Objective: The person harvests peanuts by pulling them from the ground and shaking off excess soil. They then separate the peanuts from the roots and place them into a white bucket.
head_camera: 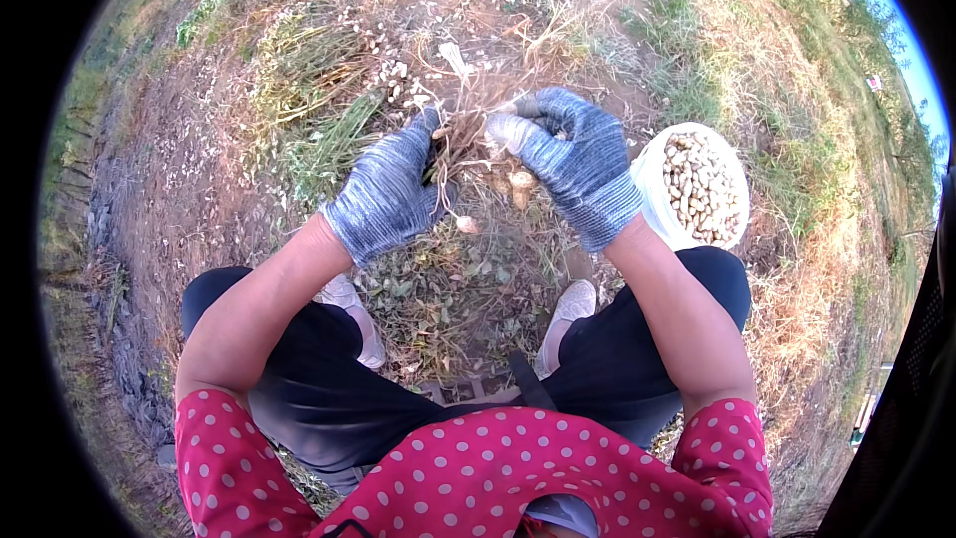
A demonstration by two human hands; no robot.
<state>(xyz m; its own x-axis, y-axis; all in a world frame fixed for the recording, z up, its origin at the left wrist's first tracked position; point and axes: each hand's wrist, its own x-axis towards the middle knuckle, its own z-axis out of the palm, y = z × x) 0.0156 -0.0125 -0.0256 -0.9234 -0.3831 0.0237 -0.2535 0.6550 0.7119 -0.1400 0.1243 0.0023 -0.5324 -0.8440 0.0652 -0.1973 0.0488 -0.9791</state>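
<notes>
My left hand [396, 183], in a grey-blue knit glove, grips a dried peanut plant [467, 131] by its stems. Thin roots fan out from it towards my right hand. Peanut pods [520, 183] hang from the near side of the roots, and one pod [467, 224] dangles lower on a thin strand. My right hand [571, 157], gloved alike, is at the right side of the roots with its fingers curled. A small pale bit shows between these fingers, but whether they hold a pod is unclear.
A white bucket [650, 172] of peanuts [702, 187] stands beside my right knee. Pulled plants [306, 75] lie ahead to the left, near scattered pods [396, 78] on the soil. Leaf litter [448, 299] covers the ground between my shoes [571, 306].
</notes>
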